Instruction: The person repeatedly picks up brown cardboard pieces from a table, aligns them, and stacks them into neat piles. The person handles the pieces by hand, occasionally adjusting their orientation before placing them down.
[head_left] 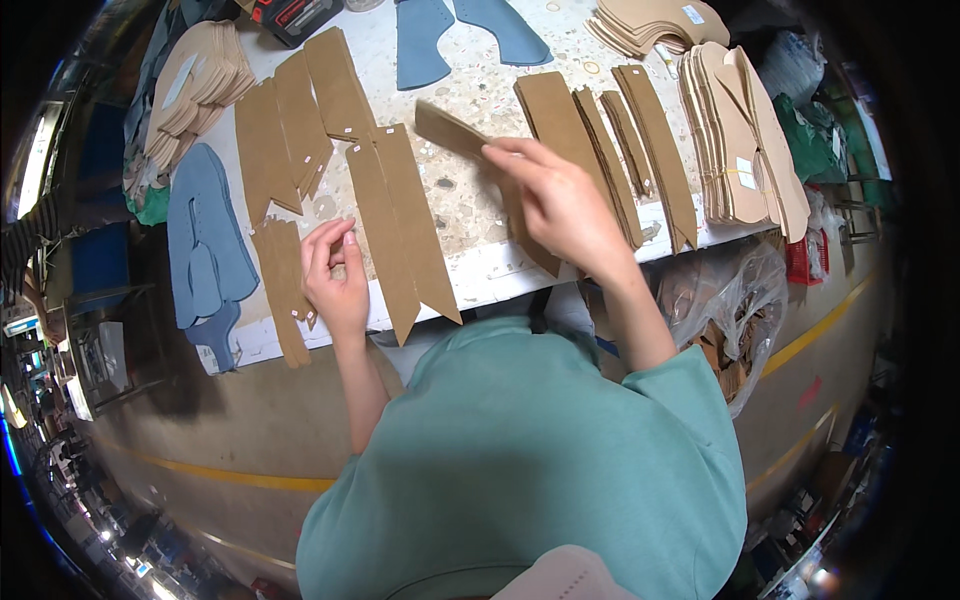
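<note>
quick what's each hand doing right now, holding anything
Left hand: fingers curled, resting on the table edge beside the brown strips; it cannot be told whether it holds anything.
Right hand: closed on a brown strip.

speckled worktable [470, 215], grey floor [240, 420], yellow line [240, 476]

Bright even light; sharp centre; dark fisheye rim.

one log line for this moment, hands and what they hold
right hand: holds tan strip above table | left hand: fingers at table edge, on small piece, unclear | tan strips between hands
</note>
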